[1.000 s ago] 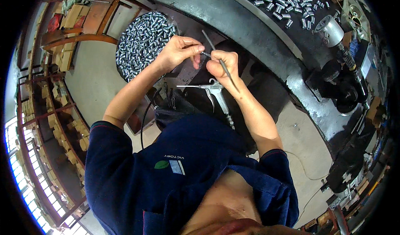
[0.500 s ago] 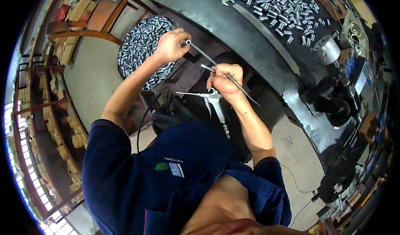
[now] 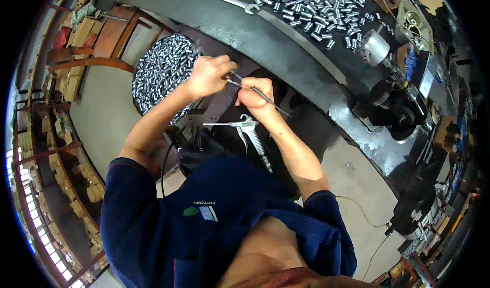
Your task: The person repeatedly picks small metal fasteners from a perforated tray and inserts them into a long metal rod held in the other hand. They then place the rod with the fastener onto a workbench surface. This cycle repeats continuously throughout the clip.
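Observation:
A thin metal rod [image 3: 270,100] runs slantwise through my right hand [image 3: 253,98], which is closed around it. My left hand [image 3: 207,75] pinches something small at the rod's upper end, fingertips meeting just beside the right hand; what it pinches is too small to tell. Both hands hover below the edge of a dark metal workbench [image 3: 286,58]. Left of my left hand stands a round bin [image 3: 158,73] heaped with several small shiny metal cylinders. A metal air blow gun [image 3: 248,131] lies just under my right wrist.
Several loose metal cylinders [image 3: 311,7] lie scattered on the bench top beside a long wrench [image 3: 229,1]. A dark machine with a silver cylinder [image 3: 375,48] sits at the bench's right end. Wooden shelving with boxes lines the left side. Concrete floor lies below.
My left hand has come back from the bin side to meet my right hand at the rod's upper end. The view has tilted, showing more of the bench top.

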The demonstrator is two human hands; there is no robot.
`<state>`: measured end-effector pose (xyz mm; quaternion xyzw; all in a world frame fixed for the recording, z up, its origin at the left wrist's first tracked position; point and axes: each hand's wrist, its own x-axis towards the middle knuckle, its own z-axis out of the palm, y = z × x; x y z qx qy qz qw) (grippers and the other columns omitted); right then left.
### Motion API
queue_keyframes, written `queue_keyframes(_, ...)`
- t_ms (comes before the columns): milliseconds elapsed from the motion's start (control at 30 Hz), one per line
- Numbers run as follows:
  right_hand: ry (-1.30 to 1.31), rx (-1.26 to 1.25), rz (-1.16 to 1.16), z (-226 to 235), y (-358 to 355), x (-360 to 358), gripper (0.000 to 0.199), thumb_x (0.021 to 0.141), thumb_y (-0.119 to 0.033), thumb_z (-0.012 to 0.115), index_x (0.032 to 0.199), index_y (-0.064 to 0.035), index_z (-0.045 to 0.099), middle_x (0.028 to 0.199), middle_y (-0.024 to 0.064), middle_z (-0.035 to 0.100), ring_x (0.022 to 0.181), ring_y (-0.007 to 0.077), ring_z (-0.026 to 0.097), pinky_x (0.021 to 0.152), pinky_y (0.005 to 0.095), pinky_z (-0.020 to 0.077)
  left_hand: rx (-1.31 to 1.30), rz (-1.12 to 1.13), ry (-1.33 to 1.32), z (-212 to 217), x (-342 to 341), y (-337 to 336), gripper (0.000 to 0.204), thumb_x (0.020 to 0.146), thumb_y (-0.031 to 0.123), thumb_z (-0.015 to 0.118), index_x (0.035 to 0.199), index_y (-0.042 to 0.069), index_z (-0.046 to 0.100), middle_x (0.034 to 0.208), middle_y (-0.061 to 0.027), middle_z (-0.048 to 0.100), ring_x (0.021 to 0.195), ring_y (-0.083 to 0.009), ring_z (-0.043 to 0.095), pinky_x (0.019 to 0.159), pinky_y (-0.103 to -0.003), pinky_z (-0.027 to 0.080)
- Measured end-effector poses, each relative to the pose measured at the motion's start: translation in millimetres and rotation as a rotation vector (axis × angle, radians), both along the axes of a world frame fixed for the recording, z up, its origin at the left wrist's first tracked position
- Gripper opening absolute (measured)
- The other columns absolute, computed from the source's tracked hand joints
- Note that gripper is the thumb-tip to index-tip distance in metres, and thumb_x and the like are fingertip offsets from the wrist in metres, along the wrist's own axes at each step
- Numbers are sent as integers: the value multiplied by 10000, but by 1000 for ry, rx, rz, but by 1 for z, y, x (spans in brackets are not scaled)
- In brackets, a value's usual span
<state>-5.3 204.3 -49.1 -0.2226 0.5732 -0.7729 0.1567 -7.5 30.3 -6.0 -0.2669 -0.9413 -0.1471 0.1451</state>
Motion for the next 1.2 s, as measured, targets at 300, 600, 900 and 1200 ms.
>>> queue_keyframes(300,4,-40,-1,-8,1,5,206,646,3,491,502,-23,346,465,1,374,459,62,463,421,237,390,-71,20,71,35,-102,8,205,658,55,551,846,90,625,735,-117,572,701,-314,578,604,-419,461)
queue_keyframes(600,-62,-14,-11,-19,-4,5,223,656,-23,493,492,-22,343,449,6,360,450,64,484,404,232,373,947,-31,-492,89,-186,75,355,814,89,586,1117,-71,494,685,-46,578,527,-101,558,446,-221,427)
queue_keyframes(900,-18,2,-38,-19,-7,8,198,621,8,495,489,-23,351,463,-8,369,453,44,441,420,209,349,709,285,-273,25,-58,-99,220,859,92,555,1036,-32,592,631,-22,585,528,-68,535,522,-206,448)
queue_keyframes(1200,-119,63,-20,-16,-7,8,190,624,-23,481,476,-11,361,471,-3,374,438,68,455,428,226,383,-202,605,-582,-120,42,-137,205,707,185,622,868,59,634,820,-201,624,776,-344,616,696,-426,488)
